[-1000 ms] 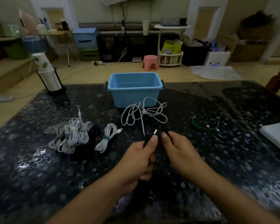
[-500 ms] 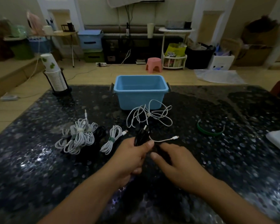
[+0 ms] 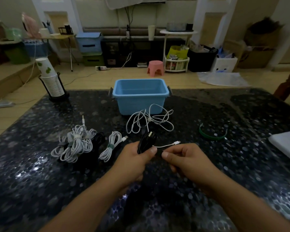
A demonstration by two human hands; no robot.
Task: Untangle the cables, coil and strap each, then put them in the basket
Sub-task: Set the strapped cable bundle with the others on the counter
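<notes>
Head view: the left hand (image 3: 135,159) grips a coiled black cable (image 3: 146,142), its long axis running up and away toward the blue basket (image 3: 141,97), plug end on top. The right hand (image 3: 189,162) has curled fingers pinching the cable's dark tail above the table (image 3: 40,181).

A black coiled cable (image 3: 146,142) is sitting mid-frame; a loose white cable (image 3: 149,120) is sprawling before the empty blue basket (image 3: 140,96) above.
</notes>
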